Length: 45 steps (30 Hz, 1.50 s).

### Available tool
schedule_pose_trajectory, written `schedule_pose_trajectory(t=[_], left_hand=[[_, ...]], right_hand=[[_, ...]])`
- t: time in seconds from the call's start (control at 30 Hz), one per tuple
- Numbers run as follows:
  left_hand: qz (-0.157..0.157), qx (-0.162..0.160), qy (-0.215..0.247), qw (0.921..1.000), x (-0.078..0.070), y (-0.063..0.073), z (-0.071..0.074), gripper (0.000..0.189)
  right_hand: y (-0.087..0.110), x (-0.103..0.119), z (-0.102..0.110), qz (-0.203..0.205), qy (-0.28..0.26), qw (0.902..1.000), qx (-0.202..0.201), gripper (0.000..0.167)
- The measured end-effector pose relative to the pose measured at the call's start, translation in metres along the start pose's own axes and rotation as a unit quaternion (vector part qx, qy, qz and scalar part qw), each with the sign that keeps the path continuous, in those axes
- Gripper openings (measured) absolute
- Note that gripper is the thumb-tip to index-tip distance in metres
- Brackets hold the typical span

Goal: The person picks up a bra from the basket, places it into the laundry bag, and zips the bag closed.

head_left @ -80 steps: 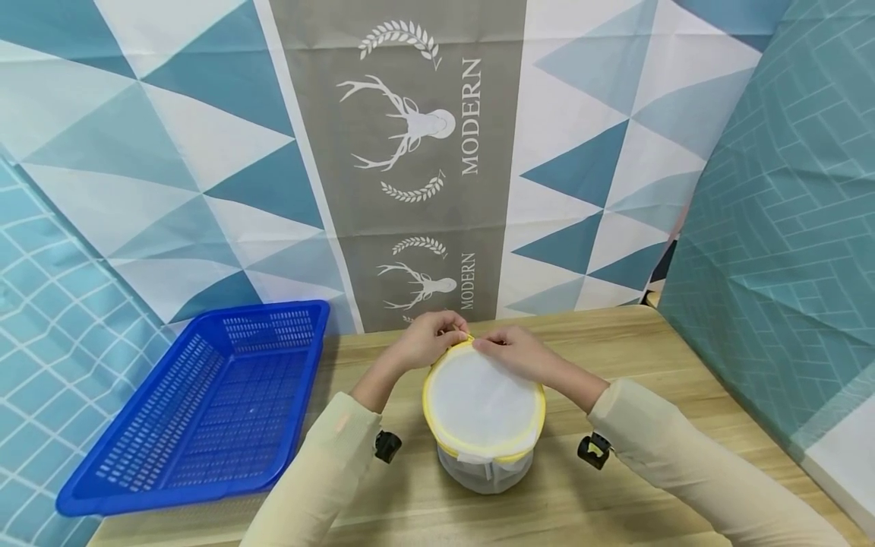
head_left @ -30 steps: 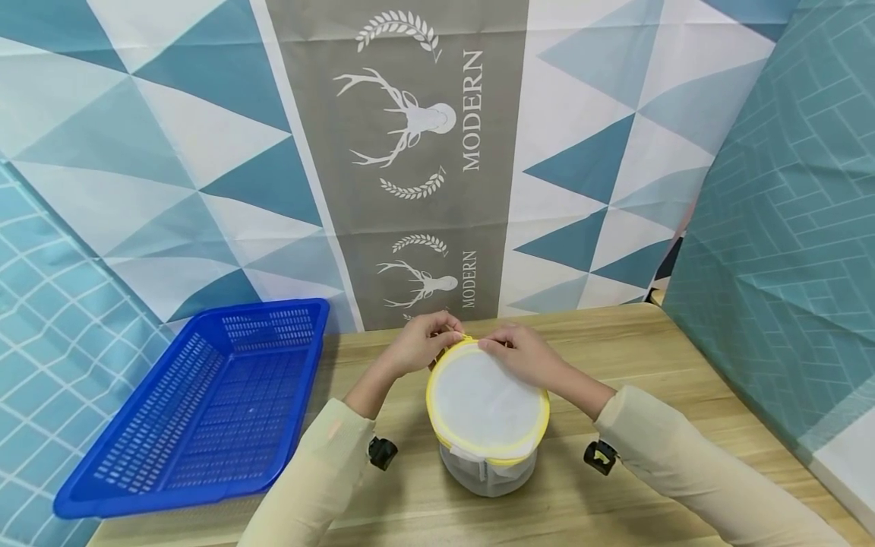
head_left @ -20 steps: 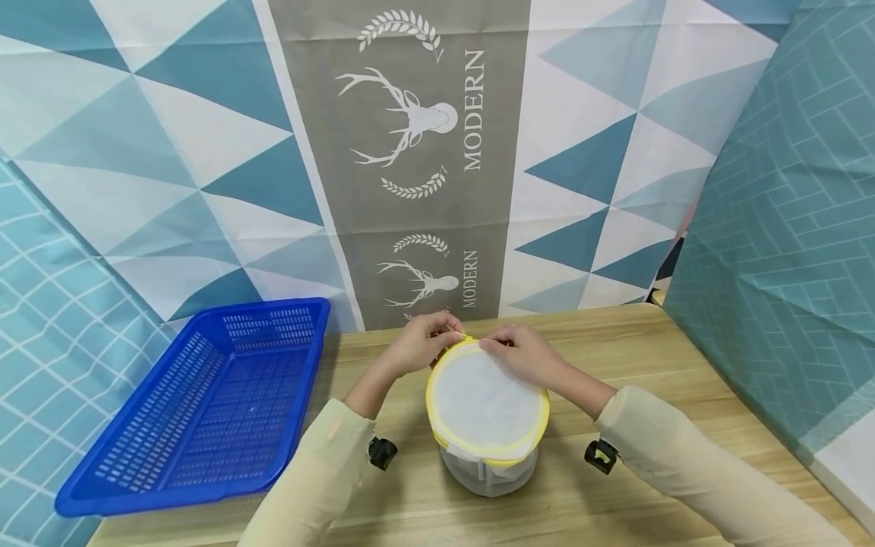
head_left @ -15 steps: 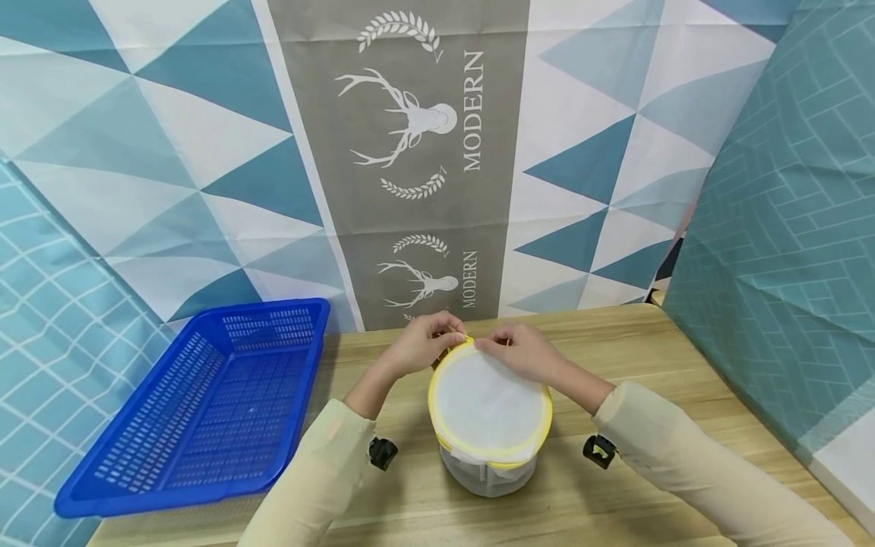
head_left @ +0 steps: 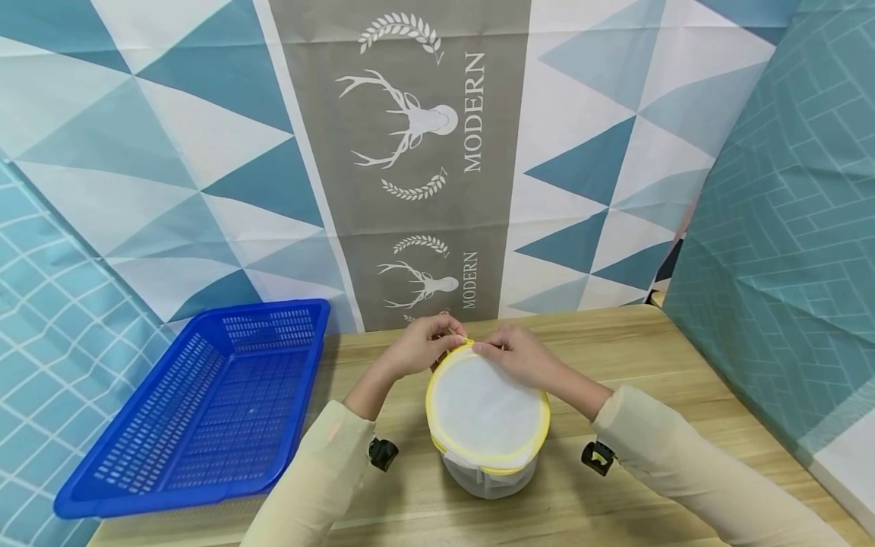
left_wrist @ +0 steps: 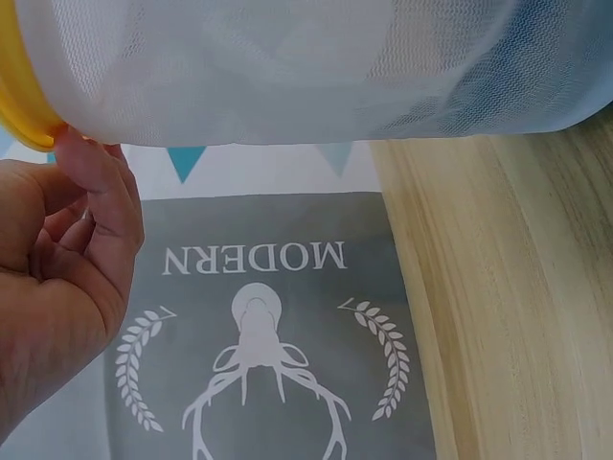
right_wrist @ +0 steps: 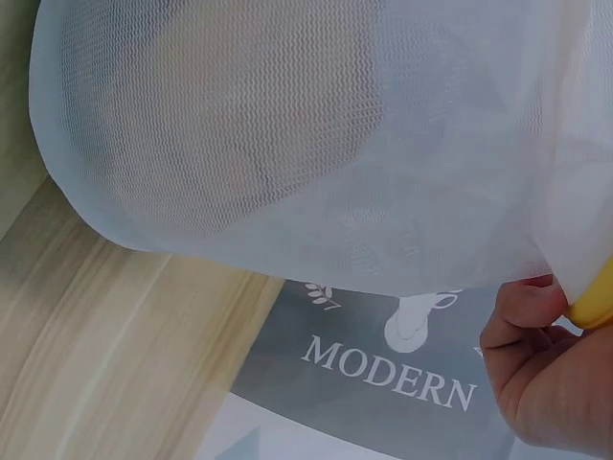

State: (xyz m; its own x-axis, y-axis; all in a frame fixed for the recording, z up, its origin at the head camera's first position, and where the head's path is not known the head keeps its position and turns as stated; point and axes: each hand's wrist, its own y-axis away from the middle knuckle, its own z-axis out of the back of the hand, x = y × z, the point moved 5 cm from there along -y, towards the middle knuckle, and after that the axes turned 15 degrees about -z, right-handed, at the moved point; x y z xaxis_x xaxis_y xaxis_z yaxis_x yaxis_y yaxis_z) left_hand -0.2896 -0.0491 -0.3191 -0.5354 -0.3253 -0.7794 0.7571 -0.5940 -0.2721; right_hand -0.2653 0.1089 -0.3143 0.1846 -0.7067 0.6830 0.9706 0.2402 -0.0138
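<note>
A round white mesh laundry bag [head_left: 488, 410] with a yellow zippered rim stands on the wooden table, its flat lid tilted up at the far edge. At that far edge my left hand [head_left: 425, 346] pinches the yellow rim between thumb and fingers. Just right of it, my right hand [head_left: 522, 357] grips the same rim with curled fingers. Both wrist views show the sheer mesh wall beside the hands: the left hand [left_wrist: 72, 240] at the yellow edge, and the right hand [right_wrist: 556, 364] likewise. The zipper pull itself is too small to make out.
A blue plastic basket [head_left: 304, 380] with slotted walls stands on the left of the wooden table [head_left: 615, 349]. Patterned cloth [head_left: 437, 213] hangs behind the table, with teal cloth [head_left: 786, 266] along the right side.
The bag has shifted slightly right and toward me. My right fingertips slide a little right along the rim, then back left near my left hand. Both hands keep hold of the bag.
</note>
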Motion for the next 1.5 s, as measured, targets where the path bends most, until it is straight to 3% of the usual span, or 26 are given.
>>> schedule_pose_trajectory(t=[0.33, 0.57, 0.77, 0.93, 1.5], left_hand=[[0.014, -0.003, 0.016, 0.9998, 0.007, 0.003, 0.002, 0.01], [0.009, -0.006, 0.003, 0.9999, 0.005, 0.005, 0.005, 0.011], [0.007, -0.002, -0.002, 1.0, 0.004, 0.005, 0.007, 0.011], [0.006, 0.0, 0.001, 1.0, 0.003, 0.005, 0.006, 0.011], [0.023, -0.016, 0.005, 0.9996, 0.004, 0.01, 0.007, 0.011]], right_hand=[[0.001, -0.005, -0.002, -0.013, -0.008, 0.9998, -0.009, 0.025], [-0.002, -0.005, 0.0, -0.031, -0.01, 0.9994, -0.006, 0.026], [-0.006, -0.001, -0.002, -0.02, -0.012, 0.9996, 0.013, 0.033], [-0.007, 0.003, -0.004, -0.003, -0.007, 0.9997, 0.025, 0.027], [-0.002, -0.003, -0.002, -0.015, -0.012, 0.9998, 0.007, 0.024]])
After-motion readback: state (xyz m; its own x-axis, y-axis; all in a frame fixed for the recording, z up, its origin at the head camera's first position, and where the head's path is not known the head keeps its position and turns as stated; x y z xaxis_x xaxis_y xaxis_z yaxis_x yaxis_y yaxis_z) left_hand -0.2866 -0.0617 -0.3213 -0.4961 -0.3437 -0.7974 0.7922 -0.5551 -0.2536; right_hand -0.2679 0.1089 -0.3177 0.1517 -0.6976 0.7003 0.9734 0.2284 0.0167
